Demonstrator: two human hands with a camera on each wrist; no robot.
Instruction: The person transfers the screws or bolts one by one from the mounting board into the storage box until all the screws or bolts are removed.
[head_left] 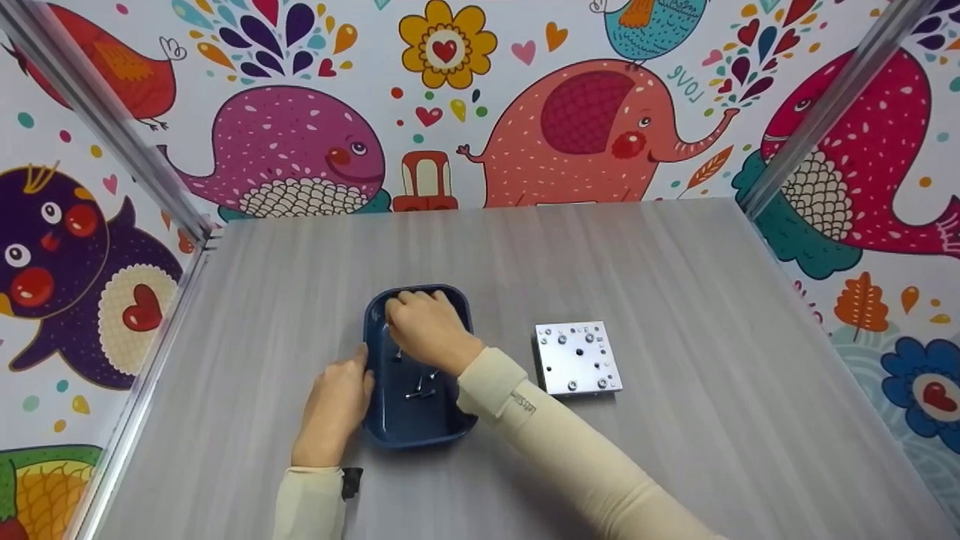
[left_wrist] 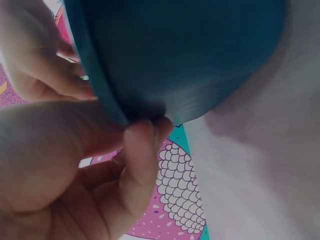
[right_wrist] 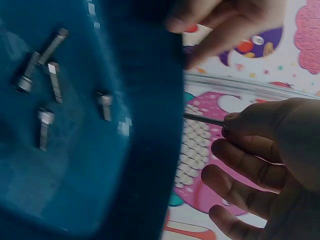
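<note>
My left hand point(head_left: 335, 401) grips the left rim of a dark blue tray point(head_left: 379, 427); in the left wrist view its thumb and fingers point(left_wrist: 140, 155) meet at the tray's edge point(left_wrist: 95, 65). Over the tray's far left part, my right hand point(head_left: 427, 326) pinches a thin metal rod point(right_wrist: 204, 119) between thumb and index finger. The other fingers are loosely bent. The tray's rim hides the rod's far end. Several socket-head screws lie in the tray, among them one screw point(right_wrist: 45, 130) and another, shorter-looking one point(right_wrist: 104, 105).
To the tray's right on the grey table point(head_left: 697, 315) lies a square metal block point(head_left: 577, 358) with holes and several screw heads in its top. Printed panels with cartoon animals and metal frame posts point(head_left: 825, 112) close off the back and sides.
</note>
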